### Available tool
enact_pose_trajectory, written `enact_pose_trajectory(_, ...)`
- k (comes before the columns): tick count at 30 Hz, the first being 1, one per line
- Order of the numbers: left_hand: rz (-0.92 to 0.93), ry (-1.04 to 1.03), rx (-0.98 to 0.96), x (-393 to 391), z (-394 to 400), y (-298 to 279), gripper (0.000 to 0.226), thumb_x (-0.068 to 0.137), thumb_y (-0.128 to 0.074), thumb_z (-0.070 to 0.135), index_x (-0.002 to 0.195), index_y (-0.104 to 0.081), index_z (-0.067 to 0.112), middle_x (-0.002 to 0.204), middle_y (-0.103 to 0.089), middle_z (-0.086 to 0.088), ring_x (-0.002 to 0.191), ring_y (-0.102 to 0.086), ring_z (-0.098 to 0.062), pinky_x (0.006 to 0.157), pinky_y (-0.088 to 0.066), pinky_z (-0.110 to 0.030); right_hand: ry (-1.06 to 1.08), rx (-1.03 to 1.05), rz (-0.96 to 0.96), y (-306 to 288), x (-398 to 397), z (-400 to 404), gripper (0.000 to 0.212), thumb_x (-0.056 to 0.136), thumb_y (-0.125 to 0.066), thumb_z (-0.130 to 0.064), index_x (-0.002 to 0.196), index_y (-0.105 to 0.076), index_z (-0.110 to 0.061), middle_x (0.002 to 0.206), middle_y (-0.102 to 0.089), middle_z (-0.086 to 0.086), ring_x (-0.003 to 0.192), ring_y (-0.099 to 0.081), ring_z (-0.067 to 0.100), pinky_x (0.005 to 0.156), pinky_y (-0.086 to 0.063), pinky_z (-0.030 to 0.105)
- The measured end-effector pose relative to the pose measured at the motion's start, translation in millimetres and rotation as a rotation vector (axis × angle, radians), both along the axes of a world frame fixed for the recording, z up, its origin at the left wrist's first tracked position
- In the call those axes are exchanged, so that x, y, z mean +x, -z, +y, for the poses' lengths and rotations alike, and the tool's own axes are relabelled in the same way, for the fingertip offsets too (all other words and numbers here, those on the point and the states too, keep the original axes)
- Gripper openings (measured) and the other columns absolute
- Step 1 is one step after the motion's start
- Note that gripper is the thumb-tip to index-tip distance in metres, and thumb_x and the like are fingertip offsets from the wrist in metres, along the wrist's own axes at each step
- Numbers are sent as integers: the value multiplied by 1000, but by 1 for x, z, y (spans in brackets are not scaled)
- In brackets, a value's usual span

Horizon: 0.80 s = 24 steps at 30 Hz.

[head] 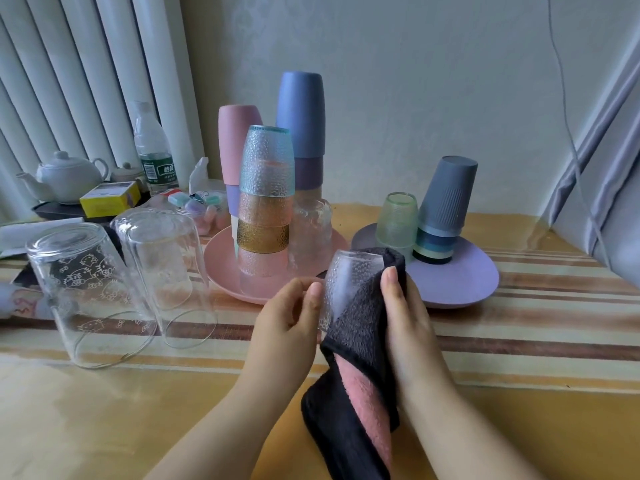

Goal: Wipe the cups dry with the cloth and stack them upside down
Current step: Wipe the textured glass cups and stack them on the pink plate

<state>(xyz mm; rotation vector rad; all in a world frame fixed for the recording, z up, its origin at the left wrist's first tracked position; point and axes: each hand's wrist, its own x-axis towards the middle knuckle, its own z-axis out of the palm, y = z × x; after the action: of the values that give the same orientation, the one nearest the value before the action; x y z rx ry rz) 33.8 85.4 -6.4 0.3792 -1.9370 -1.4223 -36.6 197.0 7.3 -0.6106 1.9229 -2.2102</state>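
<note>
Gripping dimpled clear glass cup [346,282], left hand [291,320] fingers curled; right hand [405,306] clamping fuzzy cloth [360,327]

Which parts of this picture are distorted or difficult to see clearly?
Head view: the wide lens bends the radiator and curtain at the edges; the clear textured glass, held between the left hand and the right hand with the dark cloth, shows soft edges; the table cover carries a dull sheen.
</note>
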Motion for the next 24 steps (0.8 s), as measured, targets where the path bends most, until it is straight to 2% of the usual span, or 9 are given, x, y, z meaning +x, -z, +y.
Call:
enact_pose_trajectory(2,-40,81,12,1,4,1,31,94,-47,48,101,-65,23,91,-72,7,88,-66,-8,80,-51,-25,8,1,17,0,1,-1,44,80,-52,-62,113,-60,-34,114,-63,-22,112,-54,-5,107,-39,33)
enact_pose_trajectory(5,-73,241,192,1,9,1,41,83,-58,59,114,-60,31,110,-71,9,100,-67,-5,90,-53,-25,0,14,26,0,3,0,40,80,-54,-59,111,-59,-33,111,-65,-20,108,-57,-4,104,-41,32)
enact_pose_trajectory(7,-68,276,232,0,6,1,48,80,-65,60,117,-60,30,113,-71,7,105,-66,-8,92,-53,-29,-14,36,27,0,5,-1,42,78,-52,-60,112,-59,-37,112,-65,-21,109,-57,-3,102,-42,31)
enact_pose_trajectory(10,-63,357,315,2,1,-3,40,88,-56,50,116,-64,22,113,-72,3,110,-65,-14,95,-51,-30,-46,-13,2,-1,4,-1,37,80,-55,-60,106,-63,-35,106,-67,-23,104,-59,-5,97,-43,28)
enact_pose_trajectory(14,-77,483,473,5,-7,-4,43,86,-48,50,107,-73,21,118,-70,-8,118,-61,-28,105,-44,-45,-276,-125,-157,-1,1,-1,58,78,-55,-60,123,-59,-24,123,-64,-1,119,-56,18,106,-38,46)
enact_pose_trajectory(18,-65,541,660,4,-10,-4,60,83,-51,56,124,-63,14,124,-67,-10,120,-61,-24,105,-40,-41,-450,-221,-311,-4,3,1,56,86,-51,-53,131,-53,-20,129,-60,4,121,-55,18,106,-40,40)
enact_pose_trajectory(20,-69,430,612,2,-6,-5,60,87,-60,55,123,-58,8,117,-68,-14,108,-66,-19,97,-47,-33,-418,-199,-274,-3,2,0,61,82,-54,-59,130,-53,-22,130,-59,4,124,-53,21,109,-35,47)
enact_pose_trajectory(22,-37,244,444,1,-1,-5,32,92,-57,37,103,-58,7,95,-65,-11,74,-62,-1,67,-49,-14,-304,-145,-163,-2,0,-1,61,78,-53,-62,126,-56,-25,129,-60,1,124,-52,22,109,-33,51)
enact_pose_trajectory(24,33,130,307,1,2,-7,19,92,-52,30,93,-59,12,86,-61,-7,63,-56,-1,53,-47,-14,-184,-96,-55,-2,1,-2,50,81,-52,-57,121,-59,-28,123,-63,-8,120,-54,12,108,-37,47)
